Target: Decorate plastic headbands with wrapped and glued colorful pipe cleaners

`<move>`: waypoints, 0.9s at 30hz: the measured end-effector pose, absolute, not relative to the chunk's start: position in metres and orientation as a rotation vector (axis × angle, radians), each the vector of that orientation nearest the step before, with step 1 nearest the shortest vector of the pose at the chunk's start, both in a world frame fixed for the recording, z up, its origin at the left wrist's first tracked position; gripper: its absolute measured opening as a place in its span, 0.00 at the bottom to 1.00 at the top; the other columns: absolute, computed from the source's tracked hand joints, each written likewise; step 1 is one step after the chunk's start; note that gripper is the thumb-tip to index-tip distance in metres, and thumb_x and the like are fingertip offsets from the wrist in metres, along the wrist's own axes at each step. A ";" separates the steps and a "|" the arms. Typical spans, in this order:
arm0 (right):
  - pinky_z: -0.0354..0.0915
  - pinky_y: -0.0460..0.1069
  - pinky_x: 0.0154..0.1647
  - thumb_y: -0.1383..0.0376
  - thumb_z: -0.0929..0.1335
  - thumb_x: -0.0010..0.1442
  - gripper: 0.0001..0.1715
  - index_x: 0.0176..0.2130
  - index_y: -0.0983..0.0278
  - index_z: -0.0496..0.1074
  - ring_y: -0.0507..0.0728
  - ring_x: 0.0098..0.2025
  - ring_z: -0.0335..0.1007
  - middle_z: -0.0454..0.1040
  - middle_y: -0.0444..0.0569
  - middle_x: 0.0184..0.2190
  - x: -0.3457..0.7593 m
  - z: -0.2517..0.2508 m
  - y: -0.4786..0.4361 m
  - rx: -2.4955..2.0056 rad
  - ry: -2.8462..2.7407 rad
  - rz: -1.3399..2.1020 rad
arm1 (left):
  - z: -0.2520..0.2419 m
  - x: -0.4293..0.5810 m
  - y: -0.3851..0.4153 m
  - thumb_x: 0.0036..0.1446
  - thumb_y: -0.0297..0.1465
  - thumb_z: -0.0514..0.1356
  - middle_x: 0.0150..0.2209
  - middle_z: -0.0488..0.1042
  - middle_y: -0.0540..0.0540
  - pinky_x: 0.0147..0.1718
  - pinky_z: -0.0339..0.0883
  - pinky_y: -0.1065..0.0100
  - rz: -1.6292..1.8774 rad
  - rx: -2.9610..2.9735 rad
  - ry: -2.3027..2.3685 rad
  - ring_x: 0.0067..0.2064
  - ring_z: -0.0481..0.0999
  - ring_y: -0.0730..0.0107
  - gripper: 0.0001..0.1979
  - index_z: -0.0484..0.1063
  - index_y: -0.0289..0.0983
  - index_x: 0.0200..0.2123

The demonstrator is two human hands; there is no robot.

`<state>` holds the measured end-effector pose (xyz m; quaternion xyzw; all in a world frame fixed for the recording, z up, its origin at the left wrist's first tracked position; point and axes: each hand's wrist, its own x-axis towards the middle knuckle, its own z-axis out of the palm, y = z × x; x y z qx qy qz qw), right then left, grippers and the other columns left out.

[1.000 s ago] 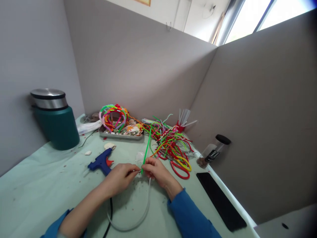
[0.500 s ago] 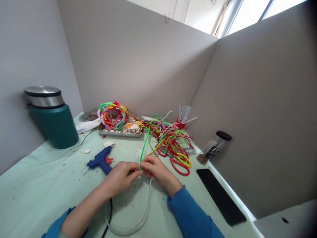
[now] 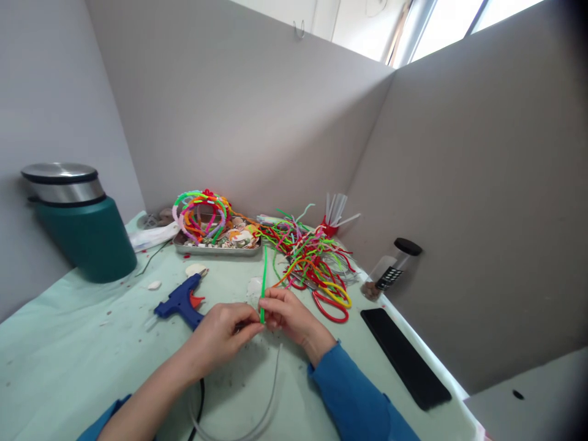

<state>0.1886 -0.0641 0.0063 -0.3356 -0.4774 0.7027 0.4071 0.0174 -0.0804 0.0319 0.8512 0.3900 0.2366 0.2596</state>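
Note:
A bright green pipe cleaner (image 3: 264,275) stands nearly upright between my hands. My left hand (image 3: 232,331) pinches at its lower end with thumb and fingertips. Just above, my right hand (image 3: 289,315) also grips it, fingers curled. A thin white curved band (image 3: 269,407), like a headband, lies on the table below the hands, its upper end close under my right hand. Left of my left hand lies a blue glue gun (image 3: 181,303) with an orange trigger.
At the back sit a metal tray (image 3: 220,251) with shells and colourful headbands (image 3: 202,214), and a tangle of pipe cleaners (image 3: 307,245). Scissors (image 3: 333,303) lie nearby. A green flask (image 3: 85,239) stands left; a jar (image 3: 390,269) and black phone-like slab (image 3: 404,358) are right.
The view has shifted slightly, so most things sit a little further left. The green pipe cleaner is now more upright in my fingers. Both hands keep their grip.

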 end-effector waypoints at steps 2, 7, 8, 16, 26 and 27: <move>0.42 0.42 0.15 0.63 0.70 0.47 0.14 0.22 0.64 0.60 0.44 0.14 0.49 0.61 0.36 0.14 0.188 0.006 -0.064 -0.861 -1.161 1.820 | 0.033 0.017 -0.081 0.56 0.33 0.54 0.24 0.72 0.52 0.26 0.55 0.75 0.667 2.332 1.026 0.25 0.66 0.76 0.10 0.72 0.37 0.28; 0.40 0.42 0.14 0.66 0.69 0.45 0.13 0.21 0.64 0.58 0.43 0.13 0.47 0.60 0.36 0.14 0.186 0.005 -0.065 -0.932 -1.089 1.982 | 0.034 0.014 -0.081 0.57 0.33 0.53 0.24 0.71 0.51 0.26 0.56 0.75 0.753 2.377 1.050 0.25 0.67 0.76 0.11 0.71 0.36 0.28; 0.40 0.42 0.14 0.66 0.69 0.45 0.12 0.21 0.64 0.59 0.43 0.13 0.47 0.60 0.37 0.14 0.185 0.005 -0.065 -0.929 -1.077 1.993 | 0.034 0.014 -0.081 0.57 0.34 0.53 0.24 0.71 0.51 0.26 0.56 0.75 0.777 2.370 1.061 0.26 0.67 0.76 0.11 0.71 0.36 0.28; 0.43 0.41 0.15 0.65 0.70 0.48 0.11 0.26 0.65 0.63 0.44 0.15 0.52 0.62 0.37 0.17 0.182 0.002 -0.065 -0.730 -0.921 1.909 | 0.026 0.013 -0.079 0.58 0.35 0.54 0.22 0.68 0.54 0.24 0.56 0.76 0.870 2.338 1.130 0.22 0.64 0.77 0.12 0.70 0.38 0.42; 0.49 0.42 0.17 0.63 0.71 0.48 0.10 0.27 0.66 0.68 0.45 0.16 0.54 0.65 0.39 0.18 0.183 -0.002 -0.064 -0.723 -1.022 1.722 | 0.037 0.011 -0.078 0.56 0.37 0.55 0.29 0.76 0.50 0.29 0.60 0.75 0.989 2.201 1.201 0.27 0.70 0.74 0.11 0.74 0.38 0.34; 0.49 0.42 0.17 0.63 0.71 0.49 0.10 0.26 0.66 0.68 0.45 0.16 0.54 0.64 0.39 0.18 0.182 -0.002 -0.064 -0.736 -1.055 1.681 | 0.038 0.010 -0.078 0.56 0.38 0.55 0.28 0.76 0.51 0.28 0.60 0.75 0.979 2.179 1.241 0.27 0.70 0.74 0.12 0.74 0.38 0.33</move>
